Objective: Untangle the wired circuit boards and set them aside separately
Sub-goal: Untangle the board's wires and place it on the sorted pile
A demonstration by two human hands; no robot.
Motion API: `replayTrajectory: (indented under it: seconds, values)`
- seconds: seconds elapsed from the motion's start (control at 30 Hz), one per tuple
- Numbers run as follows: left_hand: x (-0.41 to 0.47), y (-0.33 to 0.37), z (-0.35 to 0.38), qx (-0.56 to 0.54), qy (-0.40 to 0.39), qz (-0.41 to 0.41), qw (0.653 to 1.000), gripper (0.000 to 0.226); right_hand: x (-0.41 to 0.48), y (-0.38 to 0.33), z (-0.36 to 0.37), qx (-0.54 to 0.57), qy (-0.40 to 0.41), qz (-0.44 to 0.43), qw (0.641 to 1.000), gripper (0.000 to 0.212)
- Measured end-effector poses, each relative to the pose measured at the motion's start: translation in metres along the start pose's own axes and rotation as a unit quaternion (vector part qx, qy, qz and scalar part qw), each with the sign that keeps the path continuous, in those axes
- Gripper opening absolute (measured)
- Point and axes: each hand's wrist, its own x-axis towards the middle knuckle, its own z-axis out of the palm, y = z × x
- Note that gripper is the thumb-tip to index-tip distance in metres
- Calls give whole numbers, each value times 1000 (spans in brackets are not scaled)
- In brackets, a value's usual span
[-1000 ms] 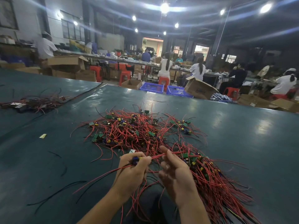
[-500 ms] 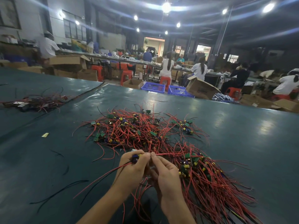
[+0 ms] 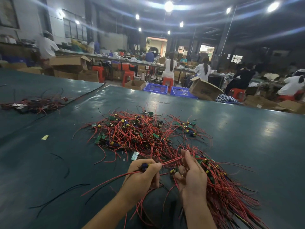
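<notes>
A tangled heap of red-wired circuit boards [image 3: 142, 131] lies in the middle of the green table [image 3: 247, 138], with a second bundle [image 3: 227, 192] stretching toward the near right. My left hand [image 3: 142, 176] grips one small circuit board [image 3: 144, 166] with blue and yellow parts, its red and black wires trailing left. My right hand [image 3: 192, 174] pinches a taut red wire [image 3: 171, 161] that runs from that board toward the heap. A loose green board [image 3: 135, 156] lies just beyond my left hand.
A smaller pile of wired parts [image 3: 33, 104] sits at the far left. Loose black wires [image 3: 62, 195] and a yellow scrap [image 3: 44, 137] lie on the near left. Beyond the far edge are cardboard boxes [image 3: 204, 90], blue crates [image 3: 156, 88] and seated workers.
My right hand has moved right, away from my left hand, drawing the red wire taut between them. My left hand keeps hold of the same board.
</notes>
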Motion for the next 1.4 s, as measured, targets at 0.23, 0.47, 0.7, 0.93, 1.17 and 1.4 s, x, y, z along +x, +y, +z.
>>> replayTrajectory:
  seconds: [0.23, 0.47, 0.7, 0.93, 1.17, 1.4]
  values:
    - [9, -2, -10, -53, 44, -68, 995, 37, -20, 29, 20, -234, -203, -105, 945, 47]
    - [9, -3, -11, -3, -6, -87, 996, 51, -18, 23, 11, -218, -82, -144, 962, 50]
    - [12, -4, -13, -39, -9, -67, 997, 40, -18, 27, 12, -263, -192, -117, 938, 55]
    - [15, -13, -19, 109, -73, -109, 985, 49, -15, 19, 12, -185, -63, -69, 978, 52]
    - [18, -47, -39, 524, 39, 61, 848, 26, -2, 2, -2, -15, 67, 23, 997, 43]
    - [24, -72, -48, 628, -30, -78, 774, 56, -7, 8, 4, -54, 32, 9, 998, 20]
